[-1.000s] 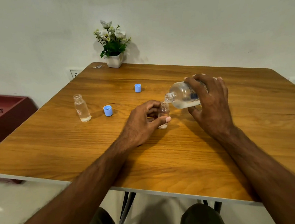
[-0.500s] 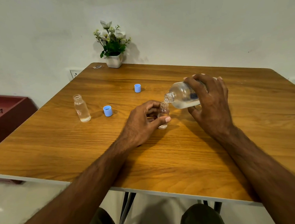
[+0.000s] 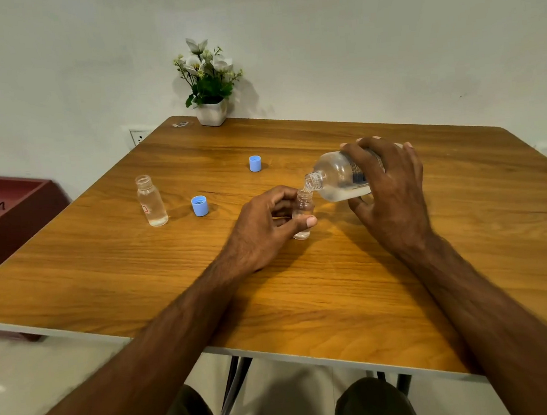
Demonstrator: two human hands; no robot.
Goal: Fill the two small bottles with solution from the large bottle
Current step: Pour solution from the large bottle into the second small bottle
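Note:
My left hand (image 3: 267,226) grips a small clear bottle (image 3: 302,211) that stands upright on the wooden table (image 3: 305,287), thumb across its front. My right hand (image 3: 388,194) holds the large clear bottle (image 3: 337,177) tipped almost level, its open mouth right over the small bottle's neck. Clear liquid lies along the large bottle's lower side. A second small clear bottle (image 3: 151,201), uncapped, with a little liquid at its bottom, stands alone at the left.
Two blue caps lie on the table: one (image 3: 199,206) beside the left bottle, another (image 3: 255,163) farther back. A potted plant (image 3: 208,80) stands at the table's far edge against the wall. A red cabinet (image 3: 4,211) sits left of the table.
Both hands and both bottles stay almost where they were; the large bottle remains tipped over the small bottle's neck.

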